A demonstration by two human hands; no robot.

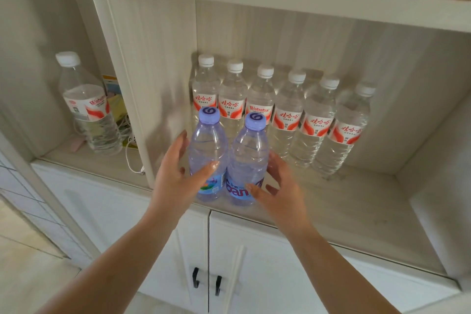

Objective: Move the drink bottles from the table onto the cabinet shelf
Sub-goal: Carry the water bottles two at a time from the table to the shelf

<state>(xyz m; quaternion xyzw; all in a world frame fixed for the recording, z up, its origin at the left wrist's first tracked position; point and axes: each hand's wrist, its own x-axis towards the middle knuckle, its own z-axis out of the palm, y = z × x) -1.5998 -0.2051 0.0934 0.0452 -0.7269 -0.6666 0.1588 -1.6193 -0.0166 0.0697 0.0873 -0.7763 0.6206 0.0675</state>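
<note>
A pale wood-grain cabinet (254, 41) with an off-white frame fills most of the frame. Across the bottom, two white cupboard doors (254, 262) meet at centre, each with a small black handle (195, 277). At the left edge runs a white tiled wall (30, 201), with light beige floor (23, 270) in the lower left corner. Soft, even light falls across everything.

Clear water bottles with red-and-white labels, white caps: six in a row at the back of the right shelf bay (356, 201), first at left (206, 89); a seventh (86, 109) alone in the left bay. Purple-capped bottles: two, left (207, 150) and right (248, 158). Hands: two, left (175, 181), right (280, 188). Black door handles: two (195, 277).
</note>
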